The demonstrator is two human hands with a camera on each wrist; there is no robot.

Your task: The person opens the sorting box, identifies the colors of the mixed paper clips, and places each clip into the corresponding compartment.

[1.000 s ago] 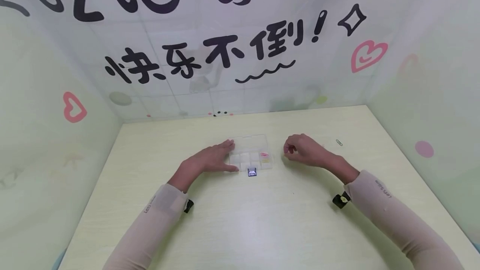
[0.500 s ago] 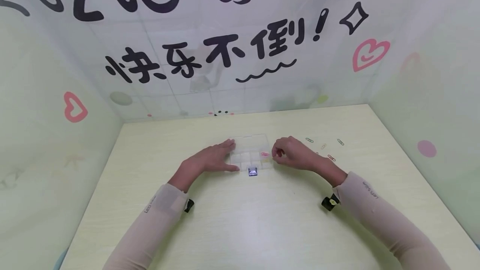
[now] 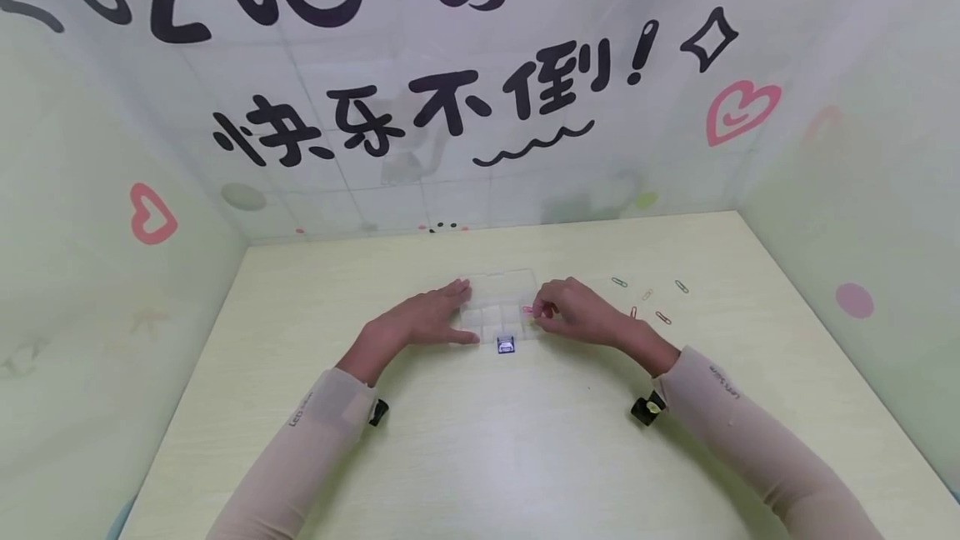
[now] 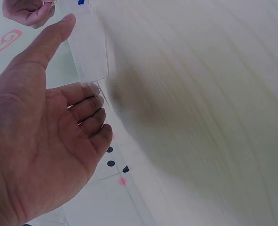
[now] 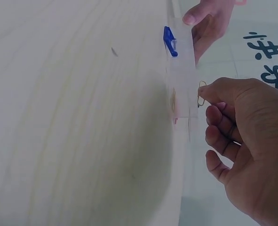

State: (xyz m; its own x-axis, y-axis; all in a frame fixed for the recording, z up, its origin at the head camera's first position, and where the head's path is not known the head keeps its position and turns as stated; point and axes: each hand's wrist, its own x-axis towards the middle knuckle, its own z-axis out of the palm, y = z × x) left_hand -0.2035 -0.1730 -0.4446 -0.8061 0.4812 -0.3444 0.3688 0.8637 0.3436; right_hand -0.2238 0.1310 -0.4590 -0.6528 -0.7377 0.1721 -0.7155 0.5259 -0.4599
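Observation:
A clear plastic compartment box (image 3: 491,312) lies on the table with its lid (image 3: 502,284) folded back and a blue latch (image 3: 506,345) at the front. My left hand (image 3: 427,317) steadies the box's left side, thumb extended and fingers loosely bent, as the left wrist view also shows. Over the right-hand compartments is my right hand (image 3: 583,311). Its thumb and forefinger pinch a yellow paper clip (image 5: 202,94), held at the box's upper edge in the right wrist view. Pink paper clips (image 3: 527,309) lie in a right compartment, partly hidden by the right fingers.
Loose paper clips are scattered right of the box: a green one (image 3: 619,282), a dark one (image 3: 681,287), a pale orange one (image 3: 647,294) and red ones (image 3: 663,317). Printed walls (image 3: 847,190) enclose the table (image 3: 480,448) at the back and sides.
My right hand has moved left from beside the box to over its right compartments, uncovering the loose paper clips behind it. The left hand stays in place.

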